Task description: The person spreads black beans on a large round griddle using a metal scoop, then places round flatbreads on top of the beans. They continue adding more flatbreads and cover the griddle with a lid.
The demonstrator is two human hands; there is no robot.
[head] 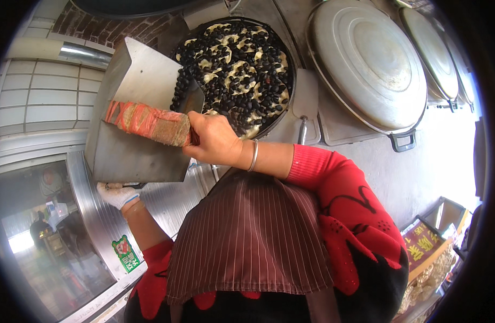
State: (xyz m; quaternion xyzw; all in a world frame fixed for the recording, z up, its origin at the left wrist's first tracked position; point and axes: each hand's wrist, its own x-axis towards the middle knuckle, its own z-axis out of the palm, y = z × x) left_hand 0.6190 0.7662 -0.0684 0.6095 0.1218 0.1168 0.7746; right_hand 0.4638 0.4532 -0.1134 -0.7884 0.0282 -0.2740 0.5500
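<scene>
My right hand (217, 137), bare and wearing a bangle, grips one end of a thick handle (150, 123) wrapped in cord and red plastic. That handle is fixed to a large sheet-metal scoop (138, 157), tilted with its mouth over a round pan (292, 87). My left hand (117, 194), in a white glove, holds the scoop's near edge beside a dark grip; its fingers are partly hidden. Small black rounded pieces, probably pebbles (235, 101), cover pale dough (247, 74) in the pan. Some also lie along the scoop's mouth.
A metal spatula (306, 95) lies right of the pan. Beyond it is a large lidded pan (368, 64) with a black side handle (403, 140); more lidded pans follow. A glass window (45, 238) borders the left. A box (425, 246) stands at lower right.
</scene>
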